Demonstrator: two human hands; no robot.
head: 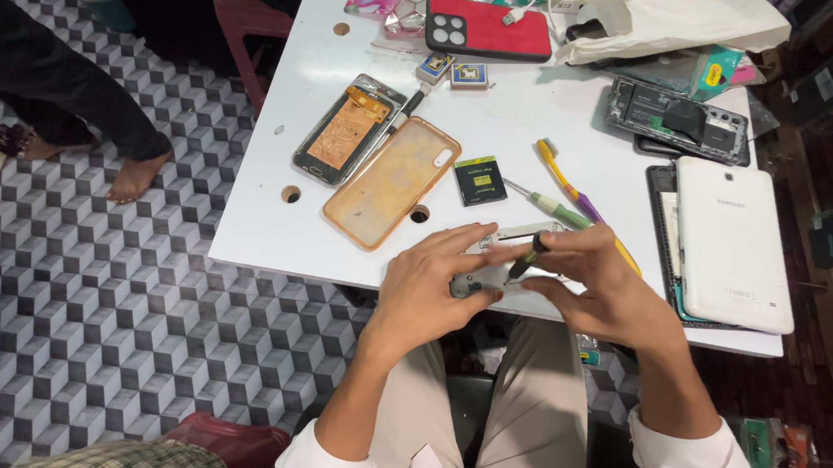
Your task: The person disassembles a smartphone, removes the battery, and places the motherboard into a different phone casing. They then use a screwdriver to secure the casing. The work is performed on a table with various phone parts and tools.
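Phone part (477,283): small, grey, flat, held at the near edge of the white surface (267,242), just over my lap. My left hand (427,289) has its grip closed on it, fingers spread across the top. My right hand (596,283) has its grip closed on a screwdriver (531,256), tip down on the part. Risk: the tip slips and gouges the part, since nothing but fingers braces it.

1. We're wearing a white shirt, its sleeves rolled up above the left hand (427,289) and right hand (600,288).
2. We're sporting beige trousers (530,421).
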